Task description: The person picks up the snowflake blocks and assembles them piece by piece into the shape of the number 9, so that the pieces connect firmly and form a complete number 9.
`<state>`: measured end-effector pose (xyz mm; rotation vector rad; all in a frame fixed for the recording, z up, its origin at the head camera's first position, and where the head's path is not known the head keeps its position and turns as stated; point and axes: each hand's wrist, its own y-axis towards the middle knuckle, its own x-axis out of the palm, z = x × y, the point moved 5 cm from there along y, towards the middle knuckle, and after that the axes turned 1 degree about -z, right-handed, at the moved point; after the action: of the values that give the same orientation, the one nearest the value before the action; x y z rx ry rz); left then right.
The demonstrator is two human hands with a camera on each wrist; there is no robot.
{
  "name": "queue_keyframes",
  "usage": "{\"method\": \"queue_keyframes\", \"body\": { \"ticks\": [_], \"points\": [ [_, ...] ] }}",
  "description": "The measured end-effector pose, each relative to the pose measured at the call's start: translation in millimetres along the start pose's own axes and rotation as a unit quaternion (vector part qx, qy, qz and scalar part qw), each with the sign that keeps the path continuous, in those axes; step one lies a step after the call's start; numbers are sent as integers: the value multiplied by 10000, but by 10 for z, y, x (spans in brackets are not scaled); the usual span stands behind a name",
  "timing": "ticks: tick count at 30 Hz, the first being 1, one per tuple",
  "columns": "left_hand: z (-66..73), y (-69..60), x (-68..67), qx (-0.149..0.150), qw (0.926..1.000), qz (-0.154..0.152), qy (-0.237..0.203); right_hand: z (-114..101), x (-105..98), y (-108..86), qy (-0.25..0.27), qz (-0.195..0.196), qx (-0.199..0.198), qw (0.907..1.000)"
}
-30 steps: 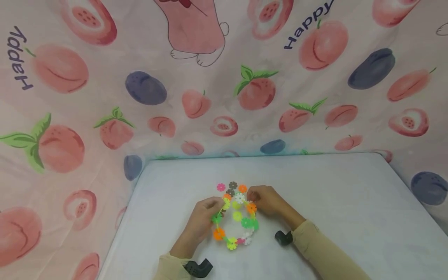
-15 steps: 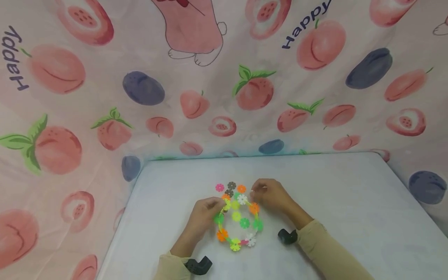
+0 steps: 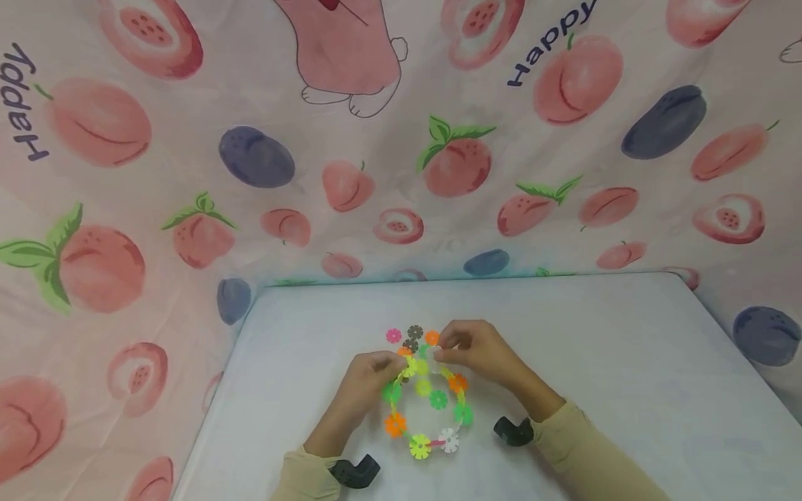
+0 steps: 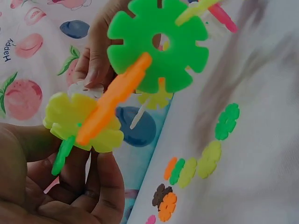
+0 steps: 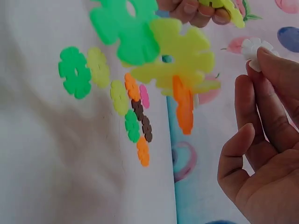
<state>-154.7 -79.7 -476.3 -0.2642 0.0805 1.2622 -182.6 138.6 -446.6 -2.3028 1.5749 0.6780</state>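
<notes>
A chain of interlocking plastic flower discs (image 3: 420, 447) hangs in a loop between my two hands. My left hand (image 3: 370, 379) pinches a yellow disc (image 4: 58, 109) at one end, with a green piece (image 4: 63, 156) slotted into it. Opposite, my right hand (image 3: 481, 353) pinches a white disc (image 5: 256, 46) between thumb and fingers. Lower in the loop are an orange disc (image 3: 395, 424), a green disc (image 3: 463, 415) and another white disc (image 3: 448, 441). Whether the two ends touch cannot be told.
Loose discs lie on the white table (image 3: 595, 362) behind and beneath the loop, among them a pink one (image 3: 393, 335), a dark one (image 3: 415, 332) and a green one (image 3: 438, 399). A fruit-print cloth (image 3: 376, 153) hangs behind the table.
My right hand drew back from the chain, then came left again and now pinches the white disc. The loop's right side shifted right and its lower part dropped slightly. My left hand kept its pinch.
</notes>
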Motion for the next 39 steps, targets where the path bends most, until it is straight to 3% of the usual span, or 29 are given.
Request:
{"method": "queue_keyframes", "body": {
  "ticks": [22,30,39],
  "points": [
    [69,-28,46,26,10000,-36,-73,-147,115,-83,-199,-107,-861,9960],
    [102,-49,63,192,9996,212,-25,-240,109,-108,-145,-112,-1038,9944],
    [104,-70,99,126,9989,439,-58,-194,168,-98,79,8,-1125,9936]
  ]
}}
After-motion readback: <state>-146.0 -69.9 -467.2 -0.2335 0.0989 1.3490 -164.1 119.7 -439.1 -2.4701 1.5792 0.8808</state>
